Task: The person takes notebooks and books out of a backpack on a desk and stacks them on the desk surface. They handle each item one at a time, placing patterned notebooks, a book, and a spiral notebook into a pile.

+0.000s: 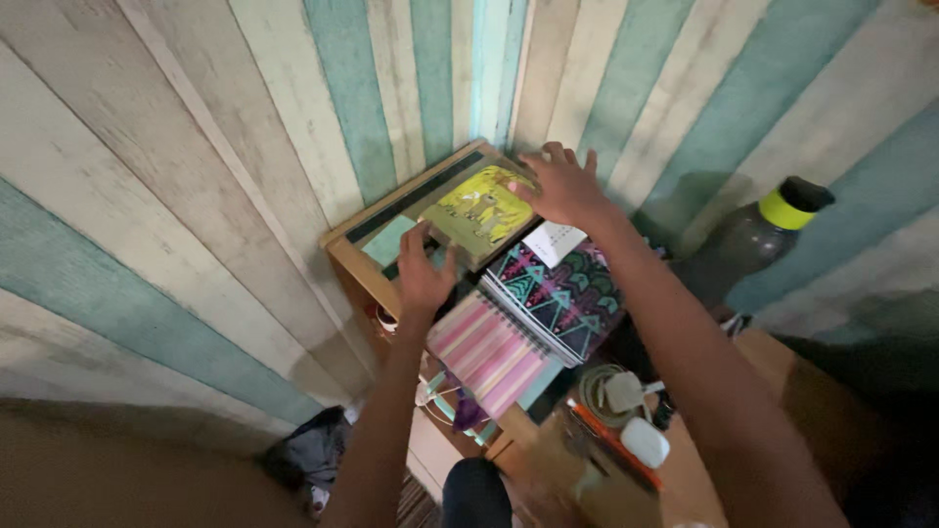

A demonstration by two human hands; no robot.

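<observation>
Both arms reach forward over a small wooden shelf (344, 256) set against a wall of pale and teal planks (196, 176). The right hand (565, 186) lies fingers spread, palm down, on the far corner of a yellow-green picture book (481, 207); it presses flat and grips nothing. The left hand (423, 274) rests at the book's near edge, fingers extended and loosely together, touching the cover, not closed round it. The book lies flat on the shelf top, partly over a teal sheet (387, 242) and against a dark strip (411, 200) along the back edge. Just beside it, toward the person, sits a notebook with a dark zigzag cover (562, 301) carrying a white card (554, 242), and a pink striped spiral notebook (487, 354) overhangs the shelf front. Judgement: shifting the book with flat palms works best if both hands push evenly, the right steadying the far corner while the left guides the near edge, so the book stays square to the wall. Sliding rather than lifting would keep the teal sheet from being dragged out. Risk: the left forearm passes close to the pink notebook, which looks poorly supported; a nudge could tip it off. A dark bottle with a yellow-green collar (763, 235) stands well apart to the right; white chargers and a coiled cable (621, 396) lie lower right.
</observation>
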